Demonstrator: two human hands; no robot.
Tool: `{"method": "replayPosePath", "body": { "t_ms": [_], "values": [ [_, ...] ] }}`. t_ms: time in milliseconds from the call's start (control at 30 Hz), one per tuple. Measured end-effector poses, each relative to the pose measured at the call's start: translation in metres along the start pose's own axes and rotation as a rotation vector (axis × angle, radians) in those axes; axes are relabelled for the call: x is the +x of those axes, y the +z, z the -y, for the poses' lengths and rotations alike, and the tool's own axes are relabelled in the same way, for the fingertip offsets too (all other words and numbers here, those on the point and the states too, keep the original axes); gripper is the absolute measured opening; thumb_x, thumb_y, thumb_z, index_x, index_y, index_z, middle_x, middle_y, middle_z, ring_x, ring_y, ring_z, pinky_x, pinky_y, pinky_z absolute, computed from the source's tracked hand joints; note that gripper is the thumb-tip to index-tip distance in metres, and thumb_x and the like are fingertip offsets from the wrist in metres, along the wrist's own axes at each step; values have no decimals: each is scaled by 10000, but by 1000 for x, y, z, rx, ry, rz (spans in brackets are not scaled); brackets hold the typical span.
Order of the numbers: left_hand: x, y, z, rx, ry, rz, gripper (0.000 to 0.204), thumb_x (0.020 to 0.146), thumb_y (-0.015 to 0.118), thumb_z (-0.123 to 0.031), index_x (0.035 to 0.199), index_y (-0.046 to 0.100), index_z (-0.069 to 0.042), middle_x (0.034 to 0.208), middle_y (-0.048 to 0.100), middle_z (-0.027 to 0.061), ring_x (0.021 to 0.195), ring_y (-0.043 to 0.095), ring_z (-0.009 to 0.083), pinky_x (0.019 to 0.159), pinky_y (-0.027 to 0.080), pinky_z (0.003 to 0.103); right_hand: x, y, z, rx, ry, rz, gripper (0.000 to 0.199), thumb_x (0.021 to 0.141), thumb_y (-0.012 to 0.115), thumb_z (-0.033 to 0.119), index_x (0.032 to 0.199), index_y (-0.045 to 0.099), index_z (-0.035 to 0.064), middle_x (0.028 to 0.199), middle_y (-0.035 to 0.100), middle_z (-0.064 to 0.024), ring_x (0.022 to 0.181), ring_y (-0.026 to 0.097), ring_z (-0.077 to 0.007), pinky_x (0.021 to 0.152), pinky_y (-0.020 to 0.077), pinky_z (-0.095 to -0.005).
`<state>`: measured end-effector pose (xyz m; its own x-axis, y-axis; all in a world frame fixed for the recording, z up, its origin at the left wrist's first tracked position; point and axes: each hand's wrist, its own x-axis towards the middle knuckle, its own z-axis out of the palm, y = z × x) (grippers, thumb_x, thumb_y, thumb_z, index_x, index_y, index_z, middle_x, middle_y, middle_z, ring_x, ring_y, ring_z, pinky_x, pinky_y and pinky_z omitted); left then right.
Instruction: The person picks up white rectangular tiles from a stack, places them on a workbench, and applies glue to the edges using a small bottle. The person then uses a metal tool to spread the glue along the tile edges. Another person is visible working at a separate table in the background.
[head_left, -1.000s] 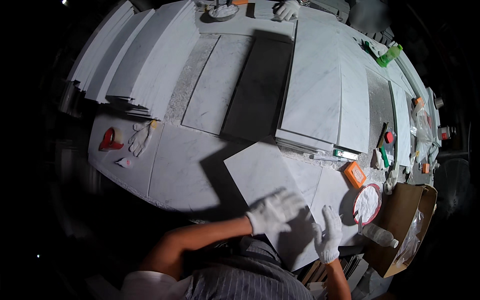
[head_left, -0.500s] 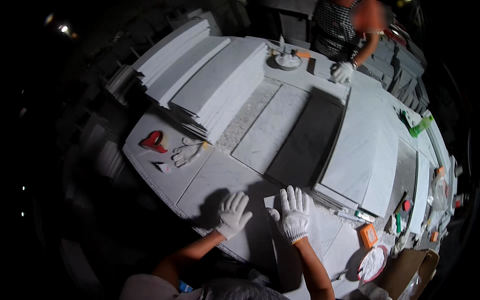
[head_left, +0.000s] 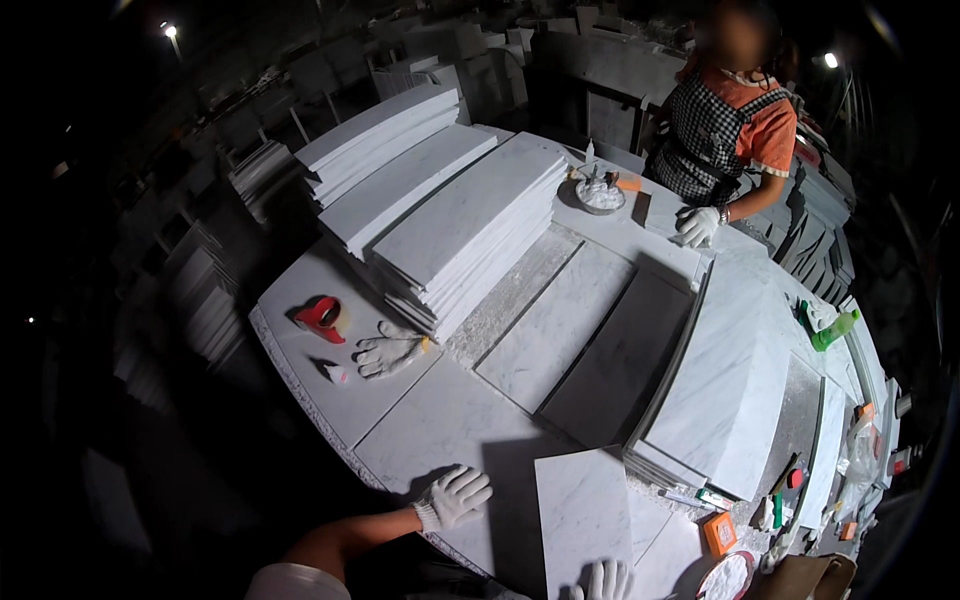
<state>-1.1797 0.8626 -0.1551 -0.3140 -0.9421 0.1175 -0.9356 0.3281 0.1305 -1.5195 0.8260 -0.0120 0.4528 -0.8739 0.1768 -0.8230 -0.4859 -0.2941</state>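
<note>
My left hand [head_left: 455, 497], in a white knit glove, lies on the tabletop [head_left: 425, 425] near its front edge, fingers stretched and nothing in them. My right hand [head_left: 605, 582], gloved the same way, shows only its fingers at the lower edge. They lie apart on the near end of a white, grey-veined stone slab [head_left: 580, 500]. That slab lies flat to the right of my left hand. Beyond it, a stack of similar slabs [head_left: 715, 390] stands on the right, and a dark grey panel-like area [head_left: 620, 355] lies left of that stack.
Tall slab stacks [head_left: 470, 205] stand back left. A red tape roll [head_left: 322, 318] and a spare glove [head_left: 388, 350] lie at left. An orange box [head_left: 719, 534] and a bowl of white paste [head_left: 727, 577] are at right. Across the table, a co-worker's gloved hand [head_left: 699, 226] rests on it.
The view has tipped upward, showing more of the co-worker. My right hand has slid toward me along the slab. My left hand stays on the tabletop with its fingers closer together.
</note>
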Motion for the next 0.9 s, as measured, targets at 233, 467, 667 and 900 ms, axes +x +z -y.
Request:
{"method": "replayPosePath", "body": {
  "t_ms": [233, 467, 667, 900],
  "values": [
    [-9, -1, 3, -3, 38, 18, 532, 845, 608, -429, 1294, 558, -147, 1381, 487, 87, 1314, 414, 259, 1115, 308, 453, -109, 10, -14, -140, 182, -218, 506, 1005, 371, 427, 1346, 504, 78, 1381, 533, -92, 1297, 471, -216, 1083, 358, -421],
    [-9, -5, 5, -48, 170, 57, 466, 884, 570, -385, 1290, 565, -157, 1356, 506, 62, 1309, 421, 232, 1126, 323, 420, -146, 30, -5, 59, 565, -185, 474, 1043, 332, 383, 1403, 456, 100, 1412, 521, -18, 1313, 458, -128, 1119, 338, -378],
    [-18, 9, 7, -145, 271, -7, 470, 892, 538, -304, 1342, 544, -172, 1358, 511, 42, 1286, 452, 222, 1133, 349, 412, -154, 45, -18, 514, 777, -312, 436, 1041, 363, 340, 1362, 498, 77, 1360, 563, -19, 1238, 515, -83, 1087, 377, -340],
    [-22, 14, 6, -149, 291, -14, 457, 937, 469, -304, 1369, 519, -166, 1369, 511, 43, 1304, 434, 217, 1152, 319, 411, -108, 19, -15, 18, 503, -226, 398, 1022, 409, 298, 1320, 529, 62, 1310, 584, -48, 1192, 538, -114, 1051, 403, -349]
  ]
}}
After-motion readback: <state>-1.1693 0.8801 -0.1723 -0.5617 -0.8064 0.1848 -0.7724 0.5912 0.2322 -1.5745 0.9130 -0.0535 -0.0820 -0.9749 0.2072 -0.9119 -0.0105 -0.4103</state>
